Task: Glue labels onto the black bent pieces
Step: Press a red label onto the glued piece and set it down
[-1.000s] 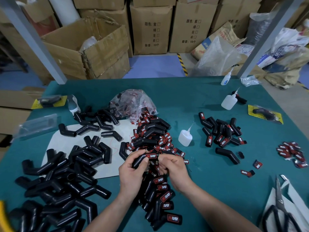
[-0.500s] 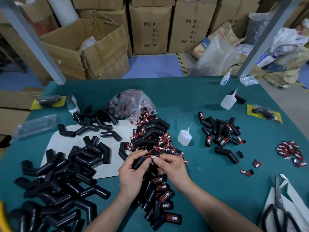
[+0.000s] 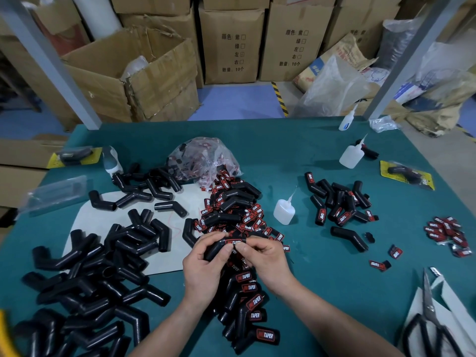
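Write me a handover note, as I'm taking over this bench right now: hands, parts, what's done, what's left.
Left hand grips a black bent piece; right hand pinches the red label against it.
Done: labelled pieces lie just below the hands, with a second labelled group at right.
Left: the unlabelled pile at left.
Loose labels and the glue bottle sit mid-table.

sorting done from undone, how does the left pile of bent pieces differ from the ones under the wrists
The left pile is bare black; the pieces under the wrists carry red TAPER labels. The left pile sprawls wide, partly over the white sheet; the pieces under the wrists lie in a narrow row. Both are black bent tubes.
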Demonstrator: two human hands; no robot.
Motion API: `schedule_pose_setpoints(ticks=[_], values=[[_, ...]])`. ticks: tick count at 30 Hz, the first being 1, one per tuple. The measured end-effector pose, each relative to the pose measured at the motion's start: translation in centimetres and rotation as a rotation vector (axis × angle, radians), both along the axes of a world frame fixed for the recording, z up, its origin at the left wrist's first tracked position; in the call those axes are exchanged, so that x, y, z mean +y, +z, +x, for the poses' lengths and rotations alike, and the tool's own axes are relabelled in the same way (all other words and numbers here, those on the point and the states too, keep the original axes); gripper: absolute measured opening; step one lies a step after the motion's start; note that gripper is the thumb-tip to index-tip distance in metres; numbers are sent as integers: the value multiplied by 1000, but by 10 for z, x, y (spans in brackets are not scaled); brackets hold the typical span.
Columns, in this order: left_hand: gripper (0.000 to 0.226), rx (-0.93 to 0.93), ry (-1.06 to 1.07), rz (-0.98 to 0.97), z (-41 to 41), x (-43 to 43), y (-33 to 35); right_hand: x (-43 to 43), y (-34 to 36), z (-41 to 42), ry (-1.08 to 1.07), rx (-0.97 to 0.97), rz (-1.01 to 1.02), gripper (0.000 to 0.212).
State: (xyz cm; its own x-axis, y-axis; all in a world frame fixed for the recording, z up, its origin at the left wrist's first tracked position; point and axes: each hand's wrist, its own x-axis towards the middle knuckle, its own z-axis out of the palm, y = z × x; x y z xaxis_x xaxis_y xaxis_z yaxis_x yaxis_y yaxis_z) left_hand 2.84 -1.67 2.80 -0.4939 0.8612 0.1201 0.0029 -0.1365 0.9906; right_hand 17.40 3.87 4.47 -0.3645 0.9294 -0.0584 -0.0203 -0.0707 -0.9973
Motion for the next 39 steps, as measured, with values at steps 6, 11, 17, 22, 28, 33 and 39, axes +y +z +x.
schedule_pose_setpoints(ticks=[6, 11, 17, 22, 28, 33, 39], values=[[22, 80, -19, 107, 2, -4, 4, 1, -2, 1, 54, 14, -101, 28], [24, 3, -59, 55, 2, -3, 2, 0, -2, 1, 42, -2, -55, 35], [32, 187, -114, 69, -5, -2, 7, 1, 3, 3, 163, -19, -126, 39], [29, 139, -128, 73, -1, -4, 6, -3, 4, 2, 126, -4, -101, 43], [27, 34, -161, 47, 0, -6, 11, -8, 7, 3, 87, -1, -18, 43], [31, -13, -233, -66, 1, -7, 12, -5, 11, 5, 90, 12, 27, 38], [32, -31, -193, -78, 0, -7, 11, -2, 7, 7, 139, 26, -2, 35]])
